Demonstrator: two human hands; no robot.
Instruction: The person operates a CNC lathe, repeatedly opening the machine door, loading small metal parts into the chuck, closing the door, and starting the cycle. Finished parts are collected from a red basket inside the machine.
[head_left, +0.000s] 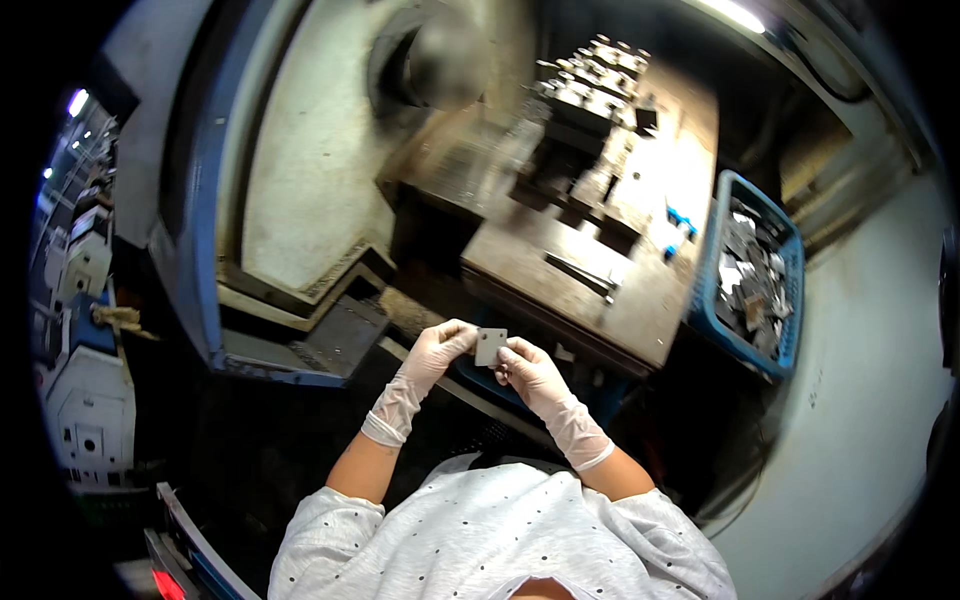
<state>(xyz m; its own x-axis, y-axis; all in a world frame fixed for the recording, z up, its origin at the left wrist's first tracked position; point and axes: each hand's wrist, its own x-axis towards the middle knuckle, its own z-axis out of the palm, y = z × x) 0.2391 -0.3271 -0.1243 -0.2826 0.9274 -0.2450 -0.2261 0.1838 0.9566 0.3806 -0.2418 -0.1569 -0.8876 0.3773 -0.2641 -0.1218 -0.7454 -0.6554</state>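
Between my two gloved hands is a small flat grey metal plate (490, 347) with a few small holes in it. My left hand (441, 350) pinches its left edge with thumb and fingertips. At its lower right edge, my right hand (531, 374) grips it too, the fingers curled behind. Both hands wear thin white gloves that reach past the wrists. The plate is held up in front of my body, short of the machine table (560, 270).
On the machine table lies a dark rod-like tool (580, 275); blue fittings (679, 232) sit to its right. Clamping blocks with several bolts (595, 85) stand farther back. A blurred round spindle (445, 65) is at the upper left. A blue basket (797, 290) of metal pieces stands right.
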